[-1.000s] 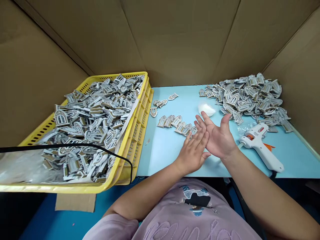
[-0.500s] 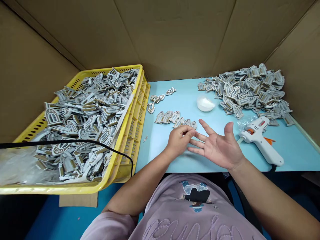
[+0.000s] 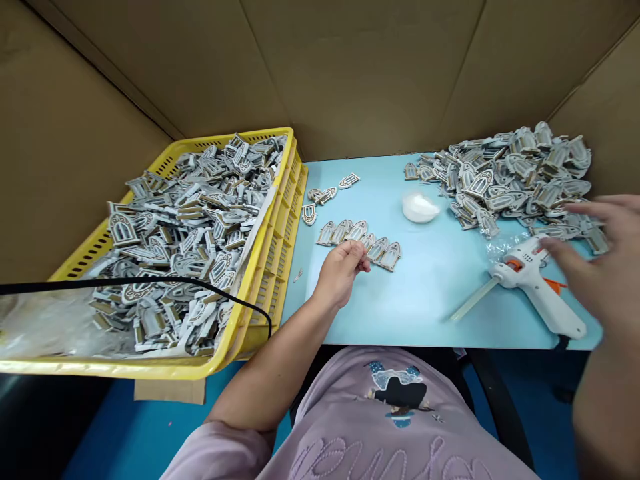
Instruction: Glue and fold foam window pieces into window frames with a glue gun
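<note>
My left hand (image 3: 341,270) rests on the light blue table (image 3: 420,287), fingers curled, its fingertips touching the near edge of a row of small arched window-shaped pieces (image 3: 361,239). My right hand (image 3: 597,260) is blurred at the right edge, fingers spread and empty, hovering just over the white glue gun (image 3: 535,283) that lies on the table with a glue stick poking out to the left.
A yellow crate (image 3: 260,267) full of the same grey pieces stands at the left, a black cable across it. A loose pile of pieces (image 3: 515,177) lies at the back right, beside a small white dish (image 3: 420,208). Cardboard walls enclose the table.
My hands were together at the table's middle. The right hand has swung out right to the glue gun; the left has slid back to the row of pieces.
</note>
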A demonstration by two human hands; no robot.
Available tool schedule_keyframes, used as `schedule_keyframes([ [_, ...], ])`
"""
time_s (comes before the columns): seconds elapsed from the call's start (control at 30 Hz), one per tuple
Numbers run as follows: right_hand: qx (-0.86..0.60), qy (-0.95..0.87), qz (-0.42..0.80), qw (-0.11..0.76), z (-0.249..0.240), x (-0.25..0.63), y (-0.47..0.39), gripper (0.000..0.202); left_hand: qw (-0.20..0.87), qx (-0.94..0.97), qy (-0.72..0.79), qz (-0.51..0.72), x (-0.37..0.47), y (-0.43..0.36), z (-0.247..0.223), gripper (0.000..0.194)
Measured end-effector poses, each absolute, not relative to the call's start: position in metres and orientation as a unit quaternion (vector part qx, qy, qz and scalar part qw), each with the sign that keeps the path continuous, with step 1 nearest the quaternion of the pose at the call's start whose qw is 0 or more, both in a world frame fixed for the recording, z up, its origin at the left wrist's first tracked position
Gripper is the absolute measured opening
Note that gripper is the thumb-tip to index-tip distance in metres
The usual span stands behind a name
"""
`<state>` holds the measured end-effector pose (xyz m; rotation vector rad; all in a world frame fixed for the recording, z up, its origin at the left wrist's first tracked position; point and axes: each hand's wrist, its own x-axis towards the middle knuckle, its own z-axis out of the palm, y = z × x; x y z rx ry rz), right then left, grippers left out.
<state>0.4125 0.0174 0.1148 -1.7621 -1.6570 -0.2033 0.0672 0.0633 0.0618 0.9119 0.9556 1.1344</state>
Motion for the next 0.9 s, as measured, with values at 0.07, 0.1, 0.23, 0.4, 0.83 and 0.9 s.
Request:
schedule_keyframes([
  [0.07,-0.629,-0.703,0.01,0.331,0.112,0.368,0.014,0.04,0.664,0.389,0.409,0.491,0.073,0.058,0.066,0.042],
  [0.1,-0.603,-0.723,0.048,0.334,0.109,0.342,0.012,0.036,0.673,0.384,0.404,0.487,0.076,0.055,0.068,0.044],
  [0.23,-0.554,-0.722,0.187,0.369,0.093,0.255,0.012,0.02,0.694,0.365,0.389,0.483,0.087,0.041,0.071,0.044],
  [0.4,-0.557,-0.712,0.211,0.371,0.085,0.22,0.026,0.008,0.693,0.336,0.394,0.501,0.082,0.032,0.067,0.04],
  [0.83,-0.517,-0.794,0.28,0.156,0.179,0.188,0.097,0.016,0.464,0.31,0.515,0.651,0.011,0.026,0.032,0.038],
  [0.9,-0.519,-0.792,0.295,0.129,0.189,0.176,0.098,0.016,0.48,0.333,0.482,0.654,0.013,0.025,0.041,0.048],
])
